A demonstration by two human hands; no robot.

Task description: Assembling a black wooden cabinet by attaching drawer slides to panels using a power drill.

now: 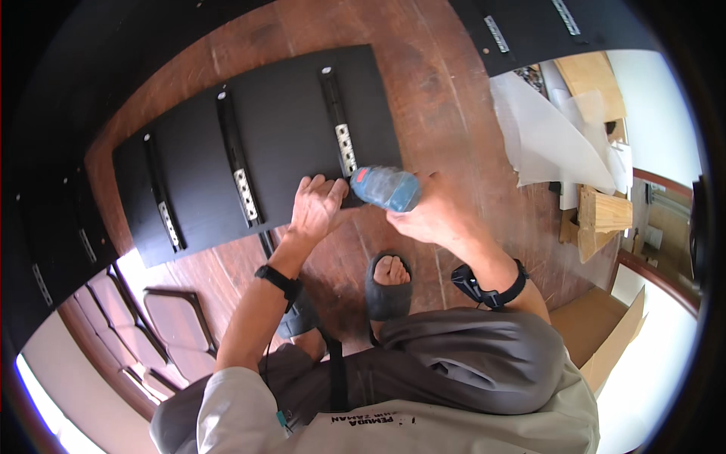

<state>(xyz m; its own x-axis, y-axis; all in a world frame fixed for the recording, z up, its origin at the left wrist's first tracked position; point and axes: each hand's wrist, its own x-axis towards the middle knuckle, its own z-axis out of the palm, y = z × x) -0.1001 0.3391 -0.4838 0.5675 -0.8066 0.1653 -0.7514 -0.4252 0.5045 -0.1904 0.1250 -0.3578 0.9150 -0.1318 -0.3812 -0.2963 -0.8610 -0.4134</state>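
My right hand grips a blue cordless drill, whose nose points left over the near right part of a black board. My left hand is closed beside the drill's nose, fingers bent at the board's near edge; what they pinch is hidden. Three drawer slides lie across the board, black with silver perforated ends: the right slide closest to my hands, then the middle slide and the left slide. The drill's tip is hidden by my fingers.
The board lies on a reddish-brown wooden floor. More black panels with slides stand at the upper right and left. Wrapping foam, wood pieces and a cardboard box are at right. My sandalled feet are close below.
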